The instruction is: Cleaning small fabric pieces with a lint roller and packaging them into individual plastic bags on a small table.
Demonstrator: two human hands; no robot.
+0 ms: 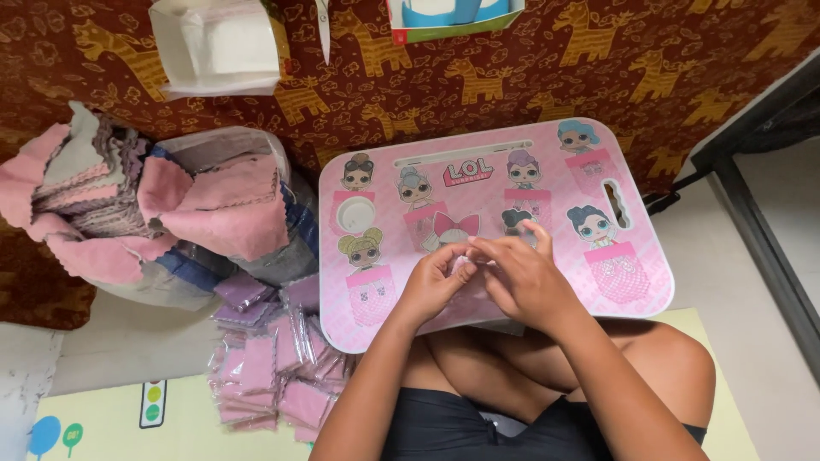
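Head view — pink lap table (636, 294) on floor

A pile of small pink and purple cloths sealed in clear bags (269, 363) lies on the floor down and to the left of the grip. Farther left and higher, a heap of loose pink, grey and blue cloths (162, 213) spills from a plastic bag. Well above the grip, a white paper bag (218, 47) rests on the brown giraffe-patterned fabric (530, 72).
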